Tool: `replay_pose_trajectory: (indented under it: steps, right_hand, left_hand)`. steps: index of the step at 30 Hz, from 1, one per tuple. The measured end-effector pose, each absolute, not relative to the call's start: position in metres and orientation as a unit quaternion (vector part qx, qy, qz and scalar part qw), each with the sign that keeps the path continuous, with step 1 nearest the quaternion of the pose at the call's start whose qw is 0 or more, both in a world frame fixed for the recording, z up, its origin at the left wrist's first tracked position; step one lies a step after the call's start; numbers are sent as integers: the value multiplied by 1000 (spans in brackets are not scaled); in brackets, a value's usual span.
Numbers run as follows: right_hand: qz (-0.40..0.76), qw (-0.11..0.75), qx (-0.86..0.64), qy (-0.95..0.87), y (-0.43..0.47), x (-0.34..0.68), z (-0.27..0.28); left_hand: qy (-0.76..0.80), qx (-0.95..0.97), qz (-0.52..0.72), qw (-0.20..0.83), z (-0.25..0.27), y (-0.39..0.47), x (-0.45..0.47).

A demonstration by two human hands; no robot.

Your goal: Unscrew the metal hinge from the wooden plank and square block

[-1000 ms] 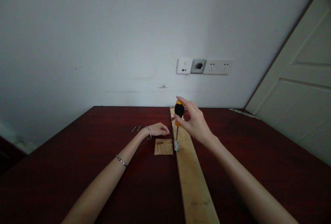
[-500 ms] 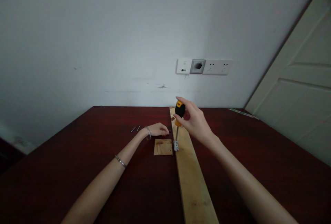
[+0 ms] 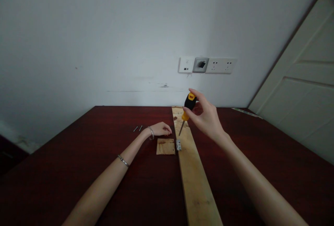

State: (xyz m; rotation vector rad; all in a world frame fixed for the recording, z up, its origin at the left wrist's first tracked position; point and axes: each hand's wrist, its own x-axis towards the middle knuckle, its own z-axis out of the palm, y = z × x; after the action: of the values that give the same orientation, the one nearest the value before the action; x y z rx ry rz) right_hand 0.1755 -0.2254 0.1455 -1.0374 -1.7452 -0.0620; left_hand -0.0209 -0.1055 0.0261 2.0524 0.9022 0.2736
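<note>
Right grip closed around screwdriver, tip clear of hinge at 12 o'clock; left grip partly curled, contents unclear. Hinge sits on plank, fastening unconfirmed; two screws lie loose at its 10 o'clock.

The screwdriver is black and yellow, the plank blotched tan, the table deep red.

- I get a dim, cool view; the white wall beyond the right hand's grip is brightest.
- Below that grip, the dark-red tabletop falls into shadow.
- Far right of it, my wide lens slants the panelled door.
- The hinge below looks soft.
</note>
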Motion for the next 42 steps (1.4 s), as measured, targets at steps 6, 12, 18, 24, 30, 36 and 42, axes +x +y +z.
replay_pose_trajectory:
  steps: [6, 12, 18, 24, 30, 36, 42]
  right_hand:
    - [-25, 541, -437, -719, -225, 181, 149]
    - [-33, 546, -445, -709, -227, 187, 154]
    - [-42, 554, -452, -698, -227, 196, 157]
    - [-47, 554, -449, -700, -227, 196, 158]
    - [-52, 548, -448, -705, -228, 197, 158]
    - [-48, 545, -450, -706, -228, 198, 159]
    - [-52, 545, -448, -707, -228, 198, 158]
  left_hand:
    - [326, 834, 119, 429, 35, -120, -11]
    - [269, 862, 108, 416, 31, -129, 0]
    - [269, 860, 113, 419, 25, -131, 4]
    - [279, 851, 114, 430, 28, -135, 6]
    - [282, 844, 116, 441, 30, -138, 7]
    - [283, 838, 120, 451, 30, -138, 8]
    - [278, 838, 131, 452, 30, -137, 7]
